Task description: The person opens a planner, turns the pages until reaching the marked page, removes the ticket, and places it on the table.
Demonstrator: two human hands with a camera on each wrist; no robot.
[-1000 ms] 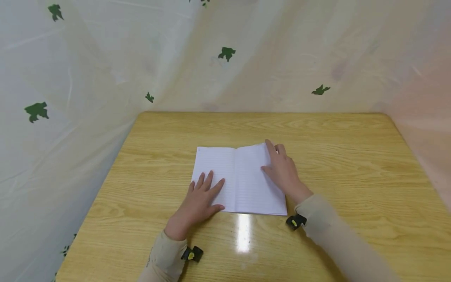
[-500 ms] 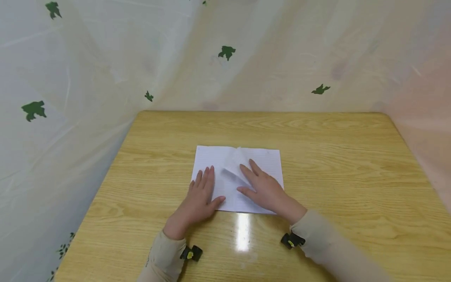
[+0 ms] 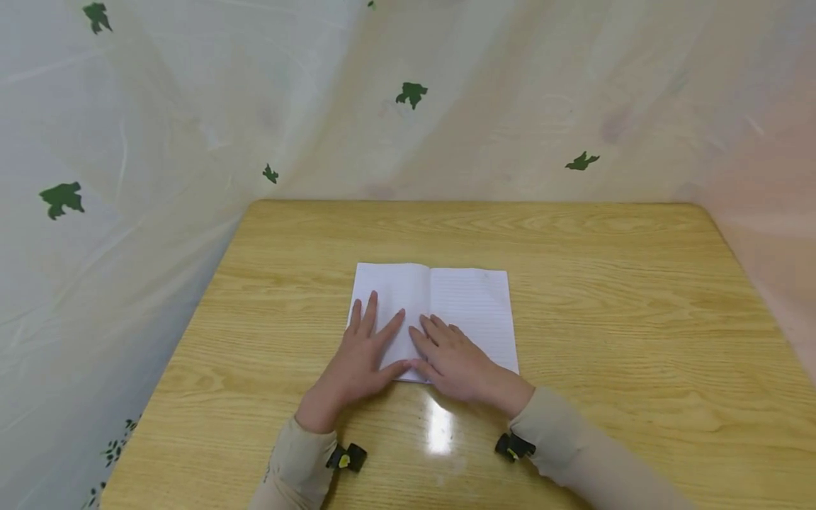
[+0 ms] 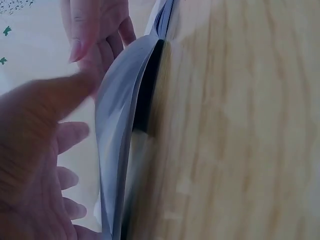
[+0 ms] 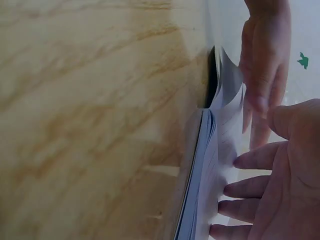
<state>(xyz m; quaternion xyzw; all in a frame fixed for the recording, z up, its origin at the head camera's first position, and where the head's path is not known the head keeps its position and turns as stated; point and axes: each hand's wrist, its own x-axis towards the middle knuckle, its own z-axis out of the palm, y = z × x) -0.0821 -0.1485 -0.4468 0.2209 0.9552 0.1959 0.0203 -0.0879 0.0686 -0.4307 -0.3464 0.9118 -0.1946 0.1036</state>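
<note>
A lined notebook (image 3: 472,304) lies open on the wooden table, its pages white and its fold running away from the person. On the left page rests my left hand (image 3: 363,358), fingers straight and spread. My right hand (image 3: 455,361) lies near the fold with its fingertips on the paper, the thumbs of both hands almost meeting at the near edge. In the left wrist view the left page (image 4: 120,100) bulges up from the table. From the right wrist view the stacked page edges (image 5: 197,175) show under extended fingers (image 5: 250,187).
The wooden table (image 3: 637,304) extends around the notebook on all sides. A pale curtain (image 3: 484,106) with green bird shapes hangs behind and beside it. Each sleeve cuff carries a small black device, such as the right one (image 3: 515,446).
My right hand has moved from the right page's far corner to the fold, turning a leaf over to the left. The left hand stayed on the left page, its fingers closing together, then spreading.
</note>
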